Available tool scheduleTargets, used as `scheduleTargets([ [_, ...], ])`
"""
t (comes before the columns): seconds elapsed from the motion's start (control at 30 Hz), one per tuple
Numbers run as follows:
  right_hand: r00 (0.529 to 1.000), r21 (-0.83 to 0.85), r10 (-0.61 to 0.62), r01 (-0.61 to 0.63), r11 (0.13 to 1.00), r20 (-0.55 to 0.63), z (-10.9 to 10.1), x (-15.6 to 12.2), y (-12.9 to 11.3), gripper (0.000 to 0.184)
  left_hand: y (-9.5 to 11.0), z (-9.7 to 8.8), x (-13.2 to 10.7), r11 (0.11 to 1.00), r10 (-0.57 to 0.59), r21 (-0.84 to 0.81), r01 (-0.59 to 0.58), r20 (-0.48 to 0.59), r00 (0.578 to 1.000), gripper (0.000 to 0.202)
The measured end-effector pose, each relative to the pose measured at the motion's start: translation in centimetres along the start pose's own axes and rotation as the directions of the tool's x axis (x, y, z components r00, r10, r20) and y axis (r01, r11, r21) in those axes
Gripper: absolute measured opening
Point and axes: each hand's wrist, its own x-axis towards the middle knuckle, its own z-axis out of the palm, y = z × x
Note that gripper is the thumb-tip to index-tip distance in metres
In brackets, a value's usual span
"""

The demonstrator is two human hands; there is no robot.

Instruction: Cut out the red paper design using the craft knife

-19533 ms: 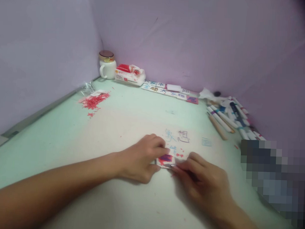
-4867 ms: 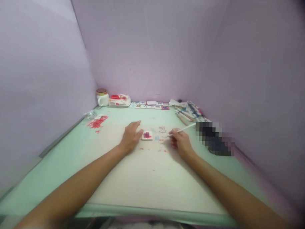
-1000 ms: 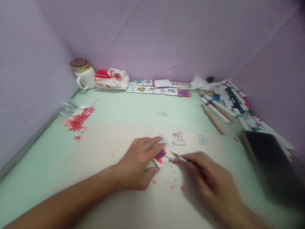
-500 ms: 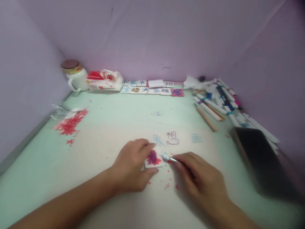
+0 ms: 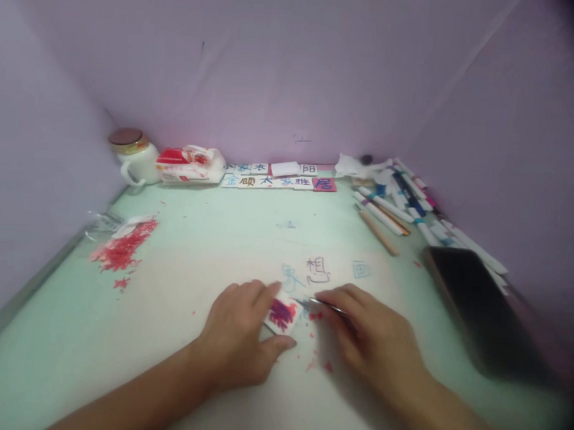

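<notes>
My left hand (image 5: 245, 336) grips a small flat white carving block (image 5: 290, 318) by its edges, thumb at the near side and fingers at the far side. Red and purple colour covers much of its top. In my right hand (image 5: 372, 337) is a slim metal craft knife (image 5: 326, 305), held like a pen, its tip by the block's right corner. Red shavings (image 5: 313, 354) lie on the table just right of the block. Blue and purple characters (image 5: 318, 269) are drawn on the surface beyond my hands.
A dark phone (image 5: 481, 309) lies at right, below a heap of markers (image 5: 381, 212) and a wooden-handled tool (image 5: 375, 229). At the back are character tiles (image 5: 285, 182), a red-white tissue pack (image 5: 189, 166) and a lidded mug (image 5: 142, 163). Red scraps (image 5: 126, 244) are piled at left.
The block has turned within my left hand and its right corner now points toward the knife. The knife tip has come close to that corner. The whole view has shifted slightly.
</notes>
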Motion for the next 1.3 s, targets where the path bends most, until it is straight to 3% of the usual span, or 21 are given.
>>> scheduleTargets([
  [0.37,0.995,0.034,-0.078,0.081,0.996,-0.063,1.5,-0.4,0.1,0.02,0.3,0.7,-0.1,0.994,-0.048,0.095,0.055,-0.076,0.996,0.061],
  [0.67,0.993,-0.015,-0.032,0.03,0.999,-0.111,1.4,-0.6,-0.2,0.022,0.6,1.0,-0.3,0.987,-0.105,0.118,0.111,-0.059,0.993,0.065],
  [1.3,0.995,-0.069,-0.064,0.059,0.996,-0.073,1.1,0.4,-0.7,0.02,0.6,1.0,-0.3,0.987,-0.111,0.112,0.115,-0.039,0.993,0.061],
])
